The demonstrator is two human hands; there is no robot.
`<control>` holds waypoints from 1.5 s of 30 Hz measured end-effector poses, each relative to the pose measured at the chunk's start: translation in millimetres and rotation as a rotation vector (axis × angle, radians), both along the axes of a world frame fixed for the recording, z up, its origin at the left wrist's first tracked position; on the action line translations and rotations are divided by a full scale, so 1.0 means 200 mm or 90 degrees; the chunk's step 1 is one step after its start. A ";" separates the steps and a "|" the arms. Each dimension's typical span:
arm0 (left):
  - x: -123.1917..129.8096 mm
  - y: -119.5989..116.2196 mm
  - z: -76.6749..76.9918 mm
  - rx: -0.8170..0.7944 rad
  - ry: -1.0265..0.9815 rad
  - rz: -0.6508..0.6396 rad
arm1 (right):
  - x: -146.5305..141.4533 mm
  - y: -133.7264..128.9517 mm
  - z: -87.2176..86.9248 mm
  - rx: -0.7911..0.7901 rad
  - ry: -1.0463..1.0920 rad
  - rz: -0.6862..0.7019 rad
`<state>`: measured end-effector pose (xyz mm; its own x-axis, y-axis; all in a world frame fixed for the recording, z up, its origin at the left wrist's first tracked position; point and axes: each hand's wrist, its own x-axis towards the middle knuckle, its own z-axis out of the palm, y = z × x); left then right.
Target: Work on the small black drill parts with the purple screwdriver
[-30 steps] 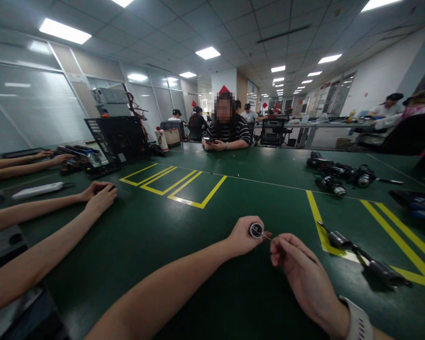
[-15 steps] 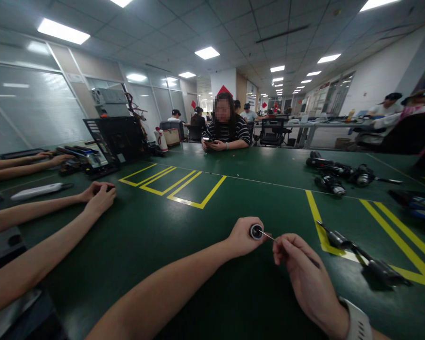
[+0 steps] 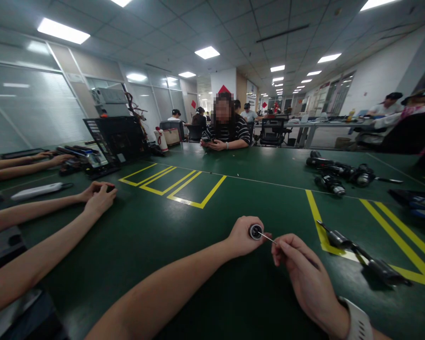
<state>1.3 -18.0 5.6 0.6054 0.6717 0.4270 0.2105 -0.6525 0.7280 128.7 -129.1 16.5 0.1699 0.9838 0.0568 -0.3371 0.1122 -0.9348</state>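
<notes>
1. Table: layout matches half a second ago. The surface is smooth, dark green and faintly glossy, marked with straight yellow tape.
2. Right hand: I see it shifted slightly toward the left hand. Thumb and fingers pinch a rod.
3. Left hand: position practically unchanged, clasped around a cylinder over the near table. I judge this as holding the cylinder steady while the rod works at its mouth.
4. Cylinder: round, end toward my view; pale rim, dark interior.
5. Rod: thin, straight, shiny. Its tip overlaps the mouth; I cannot tell its depth.
</notes>
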 end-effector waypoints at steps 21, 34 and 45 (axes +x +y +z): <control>0.01 0.01 -0.02 -0.108 -0.115 -0.016 | -0.01 0.00 -0.06 0.014 -0.103 0.019; 0.01 0.00 -0.02 -0.049 -0.048 0.045 | 0.00 0.00 -0.04 0.003 -0.090 -0.005; 0.01 0.01 -0.04 -0.028 -0.016 0.045 | -0.01 0.00 -0.02 0.006 0.004 0.010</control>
